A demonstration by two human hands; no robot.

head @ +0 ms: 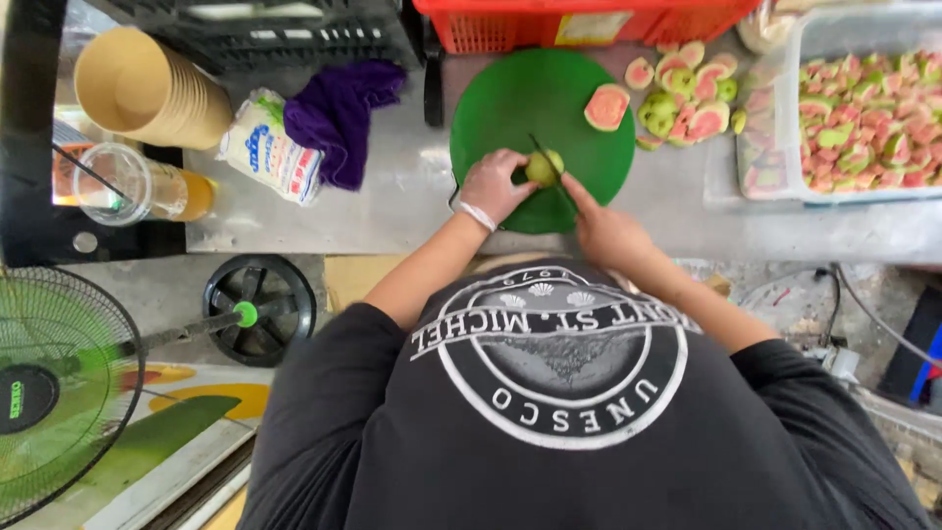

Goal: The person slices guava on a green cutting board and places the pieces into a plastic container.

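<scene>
While held: guava [543,167], knife [549,169], green board [510,98].

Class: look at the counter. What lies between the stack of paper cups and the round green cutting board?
In the head view, a white plastic bag with blue print and a purple cloth lie on the metal counter between the paper cups and the green cutting board.

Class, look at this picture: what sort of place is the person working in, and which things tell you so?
Probably a fruit or drink stall. A left hand steadies a green guava on a round green cutting board; a clear tub holds cut pink pieces; paper cups are stacked nearby.
</scene>
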